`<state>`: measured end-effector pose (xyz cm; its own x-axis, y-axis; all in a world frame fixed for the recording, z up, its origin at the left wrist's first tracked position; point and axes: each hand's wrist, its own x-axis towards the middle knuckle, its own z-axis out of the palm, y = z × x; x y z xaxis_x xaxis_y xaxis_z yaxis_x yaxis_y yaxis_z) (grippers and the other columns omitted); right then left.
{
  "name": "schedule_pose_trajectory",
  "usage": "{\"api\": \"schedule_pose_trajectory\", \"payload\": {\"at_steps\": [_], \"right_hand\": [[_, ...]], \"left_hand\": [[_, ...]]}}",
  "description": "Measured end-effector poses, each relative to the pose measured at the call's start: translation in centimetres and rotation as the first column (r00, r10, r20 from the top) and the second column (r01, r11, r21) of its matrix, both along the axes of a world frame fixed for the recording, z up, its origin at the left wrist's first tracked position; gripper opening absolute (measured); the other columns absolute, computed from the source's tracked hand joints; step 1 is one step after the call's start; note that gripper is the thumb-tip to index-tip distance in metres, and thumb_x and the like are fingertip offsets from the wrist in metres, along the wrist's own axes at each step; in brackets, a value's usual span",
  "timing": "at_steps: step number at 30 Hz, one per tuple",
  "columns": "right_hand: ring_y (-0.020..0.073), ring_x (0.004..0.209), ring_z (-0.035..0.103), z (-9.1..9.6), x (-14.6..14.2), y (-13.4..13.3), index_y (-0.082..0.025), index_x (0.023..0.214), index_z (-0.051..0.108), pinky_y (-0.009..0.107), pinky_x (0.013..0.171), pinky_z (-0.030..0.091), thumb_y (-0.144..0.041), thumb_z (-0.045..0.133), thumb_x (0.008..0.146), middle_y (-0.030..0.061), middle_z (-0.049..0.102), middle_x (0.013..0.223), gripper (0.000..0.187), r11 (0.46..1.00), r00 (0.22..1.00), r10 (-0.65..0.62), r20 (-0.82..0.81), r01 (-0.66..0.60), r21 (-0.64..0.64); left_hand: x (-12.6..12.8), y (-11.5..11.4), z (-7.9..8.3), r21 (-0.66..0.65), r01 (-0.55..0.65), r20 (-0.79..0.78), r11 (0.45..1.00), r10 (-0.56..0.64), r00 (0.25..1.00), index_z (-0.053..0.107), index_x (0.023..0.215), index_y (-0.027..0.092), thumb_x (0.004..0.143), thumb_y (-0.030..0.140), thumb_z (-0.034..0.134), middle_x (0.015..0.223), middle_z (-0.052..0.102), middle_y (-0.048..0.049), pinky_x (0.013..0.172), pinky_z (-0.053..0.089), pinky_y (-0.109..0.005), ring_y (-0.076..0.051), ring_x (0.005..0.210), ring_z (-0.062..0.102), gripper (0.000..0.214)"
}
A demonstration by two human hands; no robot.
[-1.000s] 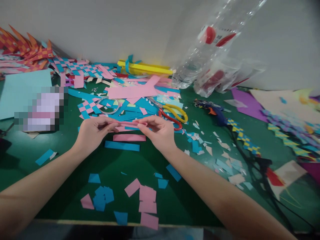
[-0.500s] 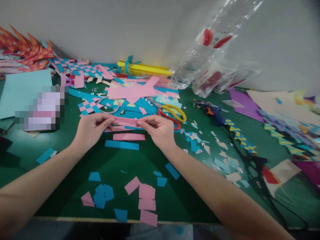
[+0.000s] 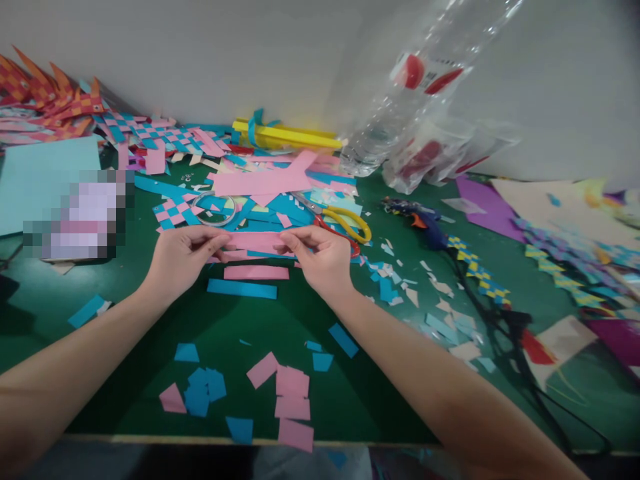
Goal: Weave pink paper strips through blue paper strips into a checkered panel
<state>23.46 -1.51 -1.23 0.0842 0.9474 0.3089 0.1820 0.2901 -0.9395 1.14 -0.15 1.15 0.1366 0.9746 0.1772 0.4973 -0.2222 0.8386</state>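
Note:
A pink paper strip is stretched level between my two hands. My left hand pinches its left end, and my right hand pinches the right end. Just below on the green table lie another pink strip and a blue paper strip. Behind my right hand are scissors with yellow and red handles, partly hidden by it. A roll of clear tape sits beyond my left hand, near a pink and blue woven paper piece.
Pink and blue paper scraps lie near the front edge. A blurred-out phone is at left. At right are a blue glue gun with its cord and a tilted plastic bottle against the wall. Woven orange paper shapes pile at back left.
The pink strip between my hands has turned so that more of its flat face shows. My hands stay in almost the same place, and the view has shifted slightly.

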Motion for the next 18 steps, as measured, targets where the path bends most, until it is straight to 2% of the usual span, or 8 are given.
{"api": "schedule_pose_trajectory", "payload": {"at_steps": [3, 6, 9, 11, 14, 16, 18], "right_hand": [[0.0144, 0.060, 0.070, 0.2, 0.3, 0.1, -0.019, 0.079, 0.070, 0.027, 0.063, 0.058, -0.045, 0.068, 0.083, 0.0004, 0.072, 0.063, 0.027, 0.998, 0.996, -0.069, 0.051, 0.068, 0.018], [0.0124, 0.050, 0.064, 0.0, 0.9, 0.8, -0.018, 0.082, 0.068, 0.026, 0.058, 0.053, -0.045, 0.063, 0.086, -0.0025, 0.066, 0.053, 0.028, 0.985, 0.973, -0.170, 0.156, 0.172, 0.002], [0.0130, 0.046, 0.059, -0.5, 1.5, 1.5, -0.015, 0.105, 0.066, 0.029, 0.058, 0.050, -0.042, 0.060, 0.087, -0.0065, 0.059, 0.045, 0.032, 0.974, 0.936, -0.222, 0.274, 0.226, 0.016], [0.0141, 0.048, 0.057, -0.7, 1.7, 1.8, -0.016, 0.119, 0.060, 0.032, 0.061, 0.050, -0.038, 0.058, 0.089, -0.0079, 0.057, 0.046, 0.038, 0.969, 0.918, -0.247, 0.311, 0.235, 0.075], [0.0164, 0.058, 0.061, -1.0, 1.4, 1.5, -0.020, 0.111, 0.063, 0.034, 0.066, 0.051, -0.031, 0.056, 0.089, -0.0033, 0.064, 0.058, 0.026, 0.955, 0.891, -0.259, 0.373, 0.179, 0.236], [0.0195, 0.074, 0.066, -1.2, 1.2, 1.2, -0.021, 0.100, 0.066, 0.036, 0.076, 0.052, -0.028, 0.057, 0.088, 0.0017, 0.071, 0.074, 0.016, 0.936, 0.843, -0.228, 0.487, 0.052, 0.348], [0.0236, 0.090, 0.067, -1.4, 0.9, 1.0, -0.021, 0.098, 0.067, 0.040, 0.085, 0.050, -0.027, 0.060, 0.088, 0.0056, 0.074, 0.089, 0.013, 0.914, 0.758, -0.193, 0.624, -0.092, 0.395]], "left_hand": [[0.0, -0.2, 0.2, 0.028, -0.022, 0.028, 0.999, 0.021, 0.999, 0.073, 0.097, 0.020, 0.090, 0.038, 0.058, 0.086, 0.076, -0.0030, 0.075, 0.059, -0.028, -0.017, 0.071, 0.072, 0.024], [-0.1, 0.0, 0.0, 0.058, -0.038, 0.105, 0.998, 0.032, 0.994, 0.064, 0.113, 0.021, 0.093, 0.036, 0.054, 0.098, 0.074, -0.0044, 0.076, 0.058, -0.028, -0.015, 0.071, 0.071, 0.027], [-0.2, 0.1, -0.3, 0.097, 0.007, 0.074, 0.995, -0.015, 0.997, 0.062, 0.111, 0.018, 0.093, 0.034, 0.052, 0.096, 0.072, -0.0062, 0.071, 0.056, -0.027, -0.015, 0.073, 0.070, 0.026], [-0.2, 0.1, -0.5, 0.118, 0.065, -0.055, 0.991, -0.059, 0.997, 0.064, 0.107, 0.017, 0.092, 0.032, 0.052, 0.097, 0.072, -0.0072, 0.071, 0.055, -0.027, -0.018, 0.082, 0.070, 0.025], [0.0, 0.0, -0.8, 0.156, 0.202, -0.307, 0.967, -0.146, 0.940, 0.068, 0.102, 0.018, 0.090, 0.030, 0.051, 0.099, 0.073, -0.0070, 0.082, 0.053, -0.032, -0.023, 0.095, 0.067, 0.024], [0.0, 0.0, -0.9, 0.188, 0.289, -0.404, 0.939, -0.194, 0.894, 0.069, 0.102, 0.019, 0.091, 0.030, 0.048, 0.103, 0.073, -0.0072, 0.090, 0.051, -0.036, -0.024, 0.100, 0.065, 0.026], [0.0, 0.1, -1.1, 0.193, 0.343, -0.441, 0.919, -0.231, 0.867, 0.067, 0.108, 0.020, 0.091, 0.029, 0.046, 0.110, 0.072, -0.0073, 0.094, 0.048, -0.039, -0.024, 0.105, 0.063, 0.029]]}}
